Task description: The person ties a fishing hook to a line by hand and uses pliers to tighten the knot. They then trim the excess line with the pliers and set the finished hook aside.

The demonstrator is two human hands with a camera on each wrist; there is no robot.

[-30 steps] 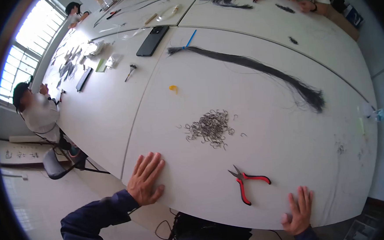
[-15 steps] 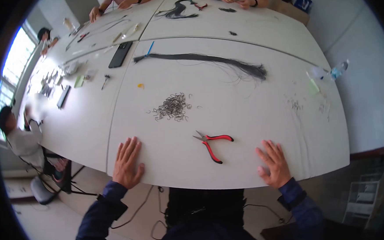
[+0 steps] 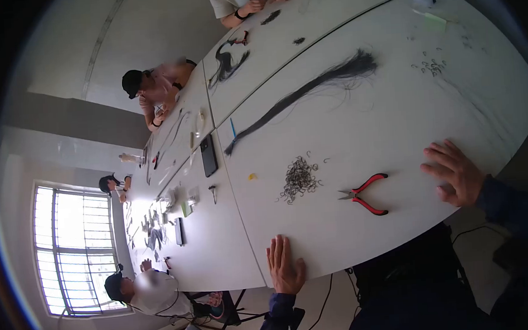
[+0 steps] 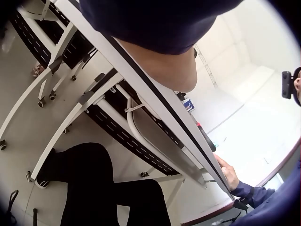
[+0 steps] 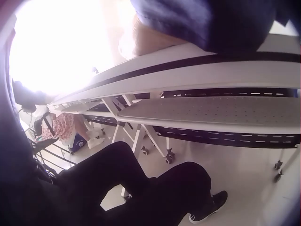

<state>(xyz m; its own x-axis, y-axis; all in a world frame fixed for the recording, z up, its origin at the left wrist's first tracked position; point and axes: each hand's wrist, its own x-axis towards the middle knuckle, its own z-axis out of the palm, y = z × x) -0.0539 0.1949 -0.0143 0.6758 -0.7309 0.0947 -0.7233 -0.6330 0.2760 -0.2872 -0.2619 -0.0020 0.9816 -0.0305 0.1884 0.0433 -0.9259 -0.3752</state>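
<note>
My left hand (image 3: 286, 265) rests palm down near the table's front edge, fingers straight, holding nothing. Farther right, my right hand (image 3: 456, 174) lies on the tabletop with its fingers spread and nothing in them. Between the two lies a pair of pliers (image 3: 355, 193), red and black handles apart, tips pointing left. Beyond my left hand sits a loose pile of small, dark curved hooks (image 3: 300, 178). In the left wrist view, part of my left hand (image 4: 164, 70) shows below the navy sleeve; its fingers are hidden there.
A long bundle of dark strands (image 3: 302, 93), tied in blue, lies behind the hooks. A small yellow piece (image 3: 252, 176) and a black phone (image 3: 208, 155) are to the left. Scattered hooks (image 3: 434, 67) lie at the far right. Other people sit around the joined white tables (image 3: 317, 246).
The head view has tilted and swung toward the window side, so everything appears rotated. Both hands remain on the table, and the pliers and hooks keep their places.
</note>
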